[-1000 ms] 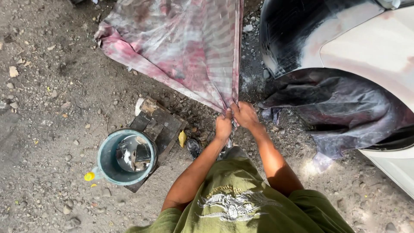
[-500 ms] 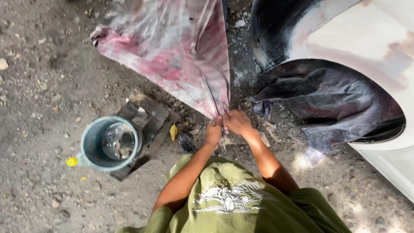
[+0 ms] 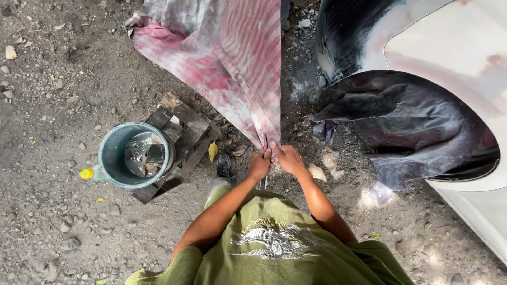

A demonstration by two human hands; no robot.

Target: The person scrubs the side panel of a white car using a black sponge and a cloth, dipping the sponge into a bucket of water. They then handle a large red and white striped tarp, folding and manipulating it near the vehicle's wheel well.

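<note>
A large sheet of plastic stained red and grey [image 3: 227, 58] hangs in front of me and spreads onto the dirt ground. My left hand [image 3: 259, 164] and my right hand [image 3: 289, 158] sit side by side, both pinching the sheet's lower corner at waist height. My green shirt fills the bottom of the view.
A teal bucket [image 3: 111, 158] with water and scraps stands at the left beside a low wooden block [image 3: 182, 132]. At the right is a white car's fender [image 3: 449, 47], its wheel arch covered with dark plastic [image 3: 412, 121]. Stones lie scattered over the dirt.
My hands stay together on the sheet's corner. The view has shifted, so the bucket and the car sit differently in the frame. The sheet hangs a little straighter.
</note>
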